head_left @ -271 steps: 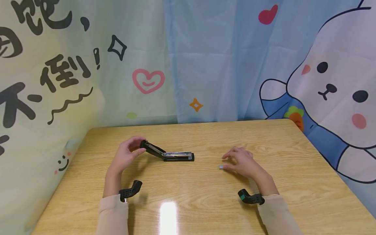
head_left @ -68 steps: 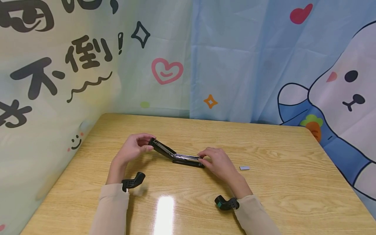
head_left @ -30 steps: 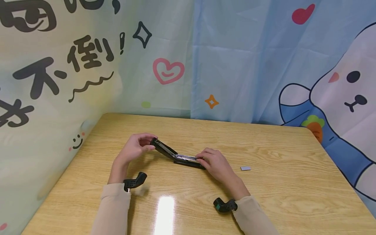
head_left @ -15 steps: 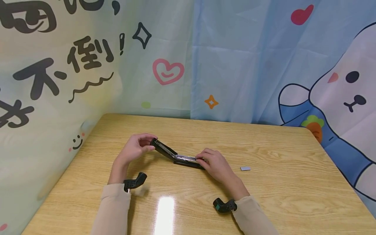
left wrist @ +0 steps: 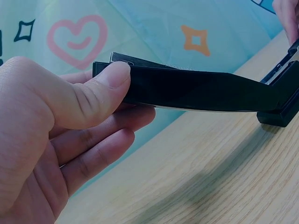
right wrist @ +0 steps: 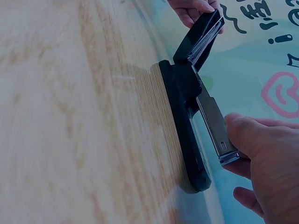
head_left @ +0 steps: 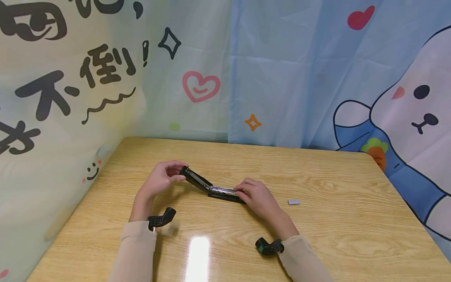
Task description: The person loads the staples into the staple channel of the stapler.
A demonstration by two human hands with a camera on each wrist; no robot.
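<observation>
Between left fingers [left wrist: 106,85] and right fingers [right wrist: 241,130] stretches the unfolded stapler [head_left: 210,189].

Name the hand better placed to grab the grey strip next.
Probably the right hand: the grey strip lies nearer it, though it would first have to release the rail. The left hand is farther off, holding up the stapler's top.

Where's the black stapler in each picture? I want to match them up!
Head: black stapler, below the middle, slightly left.
Left wrist: black stapler, from left of centre to the right edge.
Right wrist: black stapler, right of centre, from near the top to low down.
Shared landmark: the pink smiling heart.
</observation>
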